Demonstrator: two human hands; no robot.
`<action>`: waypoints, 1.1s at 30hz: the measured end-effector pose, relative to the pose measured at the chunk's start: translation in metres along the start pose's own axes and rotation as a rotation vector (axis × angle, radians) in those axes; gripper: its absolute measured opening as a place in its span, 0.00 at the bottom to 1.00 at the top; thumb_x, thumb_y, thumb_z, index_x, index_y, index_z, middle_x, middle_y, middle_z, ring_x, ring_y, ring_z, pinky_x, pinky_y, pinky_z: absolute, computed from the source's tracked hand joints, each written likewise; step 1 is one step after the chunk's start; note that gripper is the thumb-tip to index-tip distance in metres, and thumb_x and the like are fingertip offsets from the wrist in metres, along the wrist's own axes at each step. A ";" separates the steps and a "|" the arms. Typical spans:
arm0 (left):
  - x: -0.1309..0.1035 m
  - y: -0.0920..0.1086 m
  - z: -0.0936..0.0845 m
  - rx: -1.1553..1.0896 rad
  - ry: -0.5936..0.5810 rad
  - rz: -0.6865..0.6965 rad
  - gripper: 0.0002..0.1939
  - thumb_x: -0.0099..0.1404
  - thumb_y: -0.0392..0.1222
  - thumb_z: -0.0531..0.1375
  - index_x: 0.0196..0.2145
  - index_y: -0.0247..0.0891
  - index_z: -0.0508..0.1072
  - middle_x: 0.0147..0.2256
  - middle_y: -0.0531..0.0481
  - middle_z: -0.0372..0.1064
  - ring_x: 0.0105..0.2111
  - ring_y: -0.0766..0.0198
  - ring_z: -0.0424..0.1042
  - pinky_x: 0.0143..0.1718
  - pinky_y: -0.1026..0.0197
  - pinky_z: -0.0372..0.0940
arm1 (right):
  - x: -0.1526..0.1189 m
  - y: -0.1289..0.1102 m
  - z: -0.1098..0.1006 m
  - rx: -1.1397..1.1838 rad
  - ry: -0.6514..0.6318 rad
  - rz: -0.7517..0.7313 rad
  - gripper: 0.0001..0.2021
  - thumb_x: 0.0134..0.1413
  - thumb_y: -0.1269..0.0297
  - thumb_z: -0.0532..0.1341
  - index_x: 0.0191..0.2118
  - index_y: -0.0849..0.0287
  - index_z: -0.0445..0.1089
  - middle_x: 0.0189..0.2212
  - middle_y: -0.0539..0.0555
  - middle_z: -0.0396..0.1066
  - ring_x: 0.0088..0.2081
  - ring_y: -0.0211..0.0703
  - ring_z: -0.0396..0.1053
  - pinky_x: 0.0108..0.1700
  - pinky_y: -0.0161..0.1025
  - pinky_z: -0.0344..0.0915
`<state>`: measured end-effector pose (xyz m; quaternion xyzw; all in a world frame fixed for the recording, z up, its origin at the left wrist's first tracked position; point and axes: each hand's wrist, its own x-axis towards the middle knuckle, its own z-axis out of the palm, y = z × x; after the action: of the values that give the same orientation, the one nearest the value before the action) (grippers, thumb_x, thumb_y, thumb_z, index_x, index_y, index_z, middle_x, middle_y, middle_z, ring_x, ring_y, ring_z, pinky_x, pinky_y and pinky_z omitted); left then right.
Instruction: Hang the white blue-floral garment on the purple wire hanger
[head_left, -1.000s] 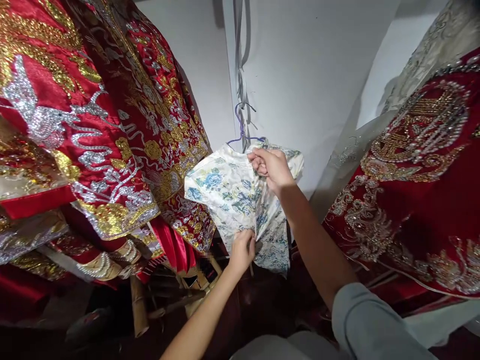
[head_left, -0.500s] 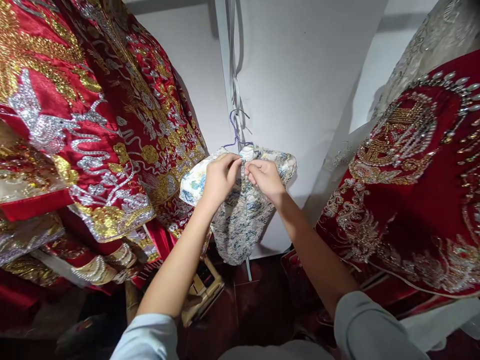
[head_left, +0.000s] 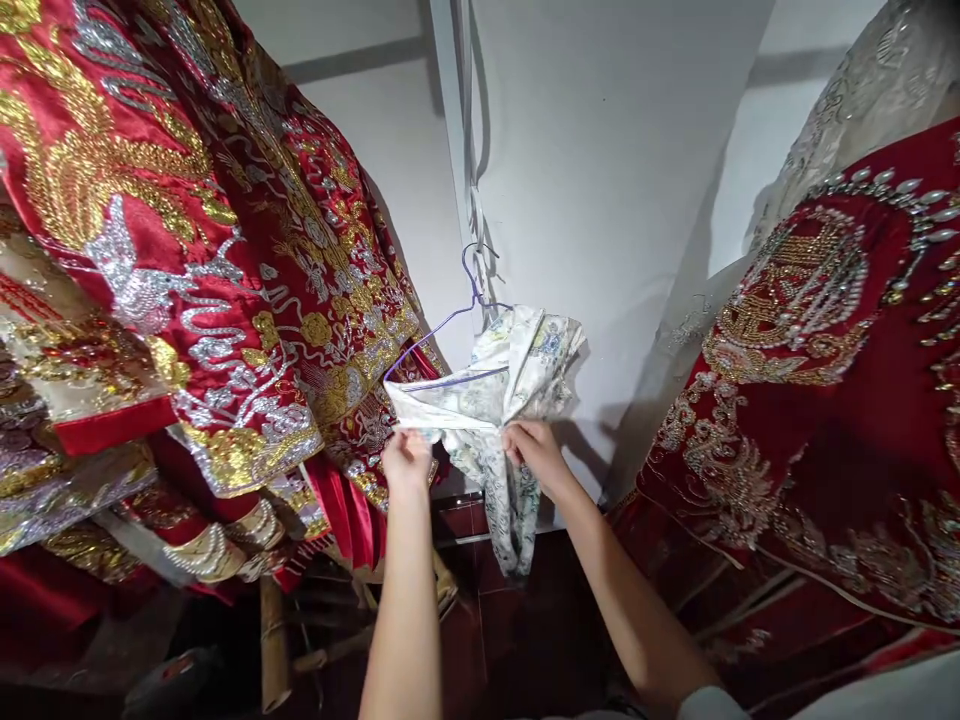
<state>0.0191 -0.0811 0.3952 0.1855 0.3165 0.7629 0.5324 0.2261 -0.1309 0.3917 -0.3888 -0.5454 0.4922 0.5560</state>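
Note:
A white garment with a blue and green floral print (head_left: 551, 355) hangs partly on a purple wire hanger (head_left: 439, 327). Its left side is off the hanger's left arm, which shows bare. My left hand (head_left: 407, 460) pinches the garment's edge just below the hanger's left end. At the garment's middle, my right hand (head_left: 534, 452) is closed on the fabric of the opening. The cloth is stretched between both hands, and its lower part dangles in a narrow fold. The hanger's hook is up on a white strap or chain (head_left: 477, 215) by the wall.
Red robes with gold and silver embroidery (head_left: 300, 270) hang close on the left. A red beaded garment (head_left: 795, 400) and a whitish lace one (head_left: 862, 130) hang on the right. A bamboo piece (head_left: 274, 645) stands low on the left, above dark red floor tiles (head_left: 517, 630).
The garment's left shoulder has come off the hanger, baring its left arm. My hands have moved apart and lower, pulling the opening wide.

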 end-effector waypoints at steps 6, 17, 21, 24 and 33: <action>-0.046 -0.053 0.010 -0.037 -0.013 -0.184 0.05 0.58 0.33 0.53 0.26 0.37 0.65 0.26 0.49 0.65 0.30 0.63 0.70 0.39 0.61 0.67 | -0.033 0.029 -0.029 -0.126 0.196 0.026 0.18 0.54 0.58 0.58 0.17 0.55 0.57 0.14 0.45 0.55 0.19 0.36 0.54 0.25 0.35 0.54; -0.095 -0.032 0.046 0.743 -0.764 0.257 0.16 0.60 0.42 0.66 0.47 0.40 0.75 0.45 0.45 0.72 0.49 0.55 0.69 0.53 0.58 0.61 | -0.024 -0.005 -0.038 -0.210 -0.248 0.051 0.08 0.50 0.65 0.64 0.38 0.59 0.74 0.32 0.51 0.75 0.37 0.48 0.72 0.39 0.41 0.69; -0.092 -0.023 0.004 0.931 -1.071 -0.036 0.14 0.60 0.42 0.65 0.44 0.38 0.77 0.42 0.46 0.75 0.44 0.52 0.73 0.46 0.58 0.66 | -0.008 -0.037 -0.045 -0.362 -0.141 -0.099 0.07 0.52 0.65 0.60 0.29 0.58 0.75 0.26 0.52 0.74 0.32 0.47 0.72 0.35 0.40 0.67; -0.087 -0.013 -0.030 1.186 -1.140 -0.091 0.09 0.63 0.42 0.61 0.29 0.37 0.77 0.29 0.49 0.74 0.30 0.57 0.72 0.32 0.62 0.66 | 0.025 -0.057 -0.046 -0.352 -0.039 -0.290 0.08 0.51 0.67 0.61 0.36 0.57 0.76 0.31 0.52 0.75 0.37 0.47 0.72 0.42 0.40 0.67; -0.019 0.052 -0.044 1.269 -0.722 0.404 0.05 0.46 0.32 0.61 0.20 0.40 0.74 0.29 0.46 0.76 0.34 0.51 0.75 0.48 0.53 0.68 | 0.096 -0.031 -0.057 -0.648 0.148 -0.146 0.09 0.54 0.62 0.60 0.33 0.60 0.75 0.31 0.56 0.76 0.35 0.48 0.71 0.38 0.40 0.62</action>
<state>-0.0369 -0.1237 0.3997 0.7491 0.4606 0.4088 0.2441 0.2782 -0.0379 0.4371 -0.5401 -0.6579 0.2227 0.4753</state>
